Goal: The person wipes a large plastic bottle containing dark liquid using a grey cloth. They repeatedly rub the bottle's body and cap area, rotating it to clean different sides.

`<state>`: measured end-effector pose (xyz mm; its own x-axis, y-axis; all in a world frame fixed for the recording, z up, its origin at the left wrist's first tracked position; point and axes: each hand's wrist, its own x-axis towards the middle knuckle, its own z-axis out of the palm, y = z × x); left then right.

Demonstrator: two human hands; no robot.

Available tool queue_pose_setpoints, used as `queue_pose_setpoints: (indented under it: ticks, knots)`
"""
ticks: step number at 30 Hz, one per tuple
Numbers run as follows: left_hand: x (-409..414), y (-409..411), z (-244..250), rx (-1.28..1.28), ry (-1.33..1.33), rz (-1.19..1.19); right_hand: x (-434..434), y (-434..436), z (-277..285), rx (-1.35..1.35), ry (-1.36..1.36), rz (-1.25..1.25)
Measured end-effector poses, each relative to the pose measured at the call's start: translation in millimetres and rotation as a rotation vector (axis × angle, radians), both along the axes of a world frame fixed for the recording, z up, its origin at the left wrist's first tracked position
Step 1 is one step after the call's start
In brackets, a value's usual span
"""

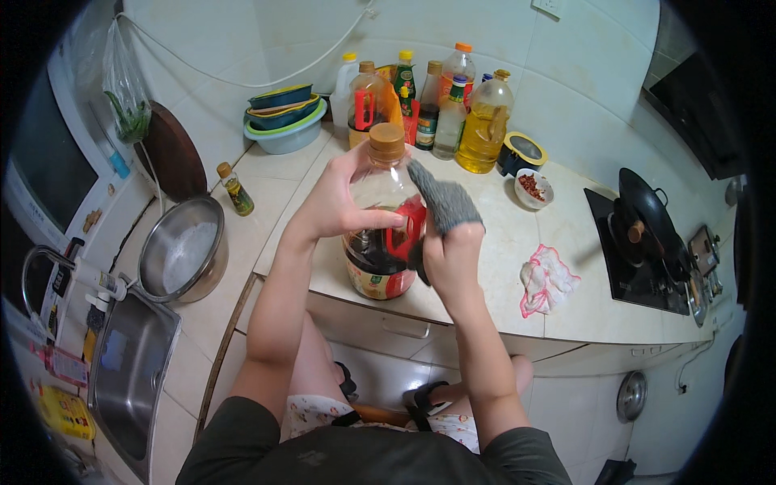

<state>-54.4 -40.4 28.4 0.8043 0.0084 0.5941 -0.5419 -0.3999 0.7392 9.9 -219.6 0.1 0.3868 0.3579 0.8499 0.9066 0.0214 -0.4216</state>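
Note:
Before me on the countertop stands a large clear plastic bottle (381, 267) with a brown screw cap, a red handle and dark liquid in its lower part. My left hand (332, 203) grips its upper part from the left, thumb across the front. In my right hand (456, 248) is a grey cleaning cloth (447, 197), held against the bottle's right side near the shoulder. Part of the cloth hangs below my fingers, beside the red handle. My left fingertips are hidden behind the bottle.
Sauce bottles and a jug of yellow oil (482, 133) line the wall. A bowl of dried red pieces (533, 189), a pink-edged cloth (547, 280) and a cooktop with a wok (652, 218) are to the right. Leftward are a small bottle (236, 191), a metal basin (182, 251) and a sink (130, 370).

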Motion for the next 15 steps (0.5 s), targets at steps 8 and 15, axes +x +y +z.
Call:
queue_pose_setpoints:
  ticks: [8,15]
  knots:
    - [-3.1,-0.2,-2.9,0.020,0.008,0.041,10.9,5.1,3.6,-0.084,0.050,-0.056]
    - [0.2,3.3,-3.4,-0.007,-0.022,0.000,-19.4,-9.2,-13.2,0.027,0.047,-0.030]
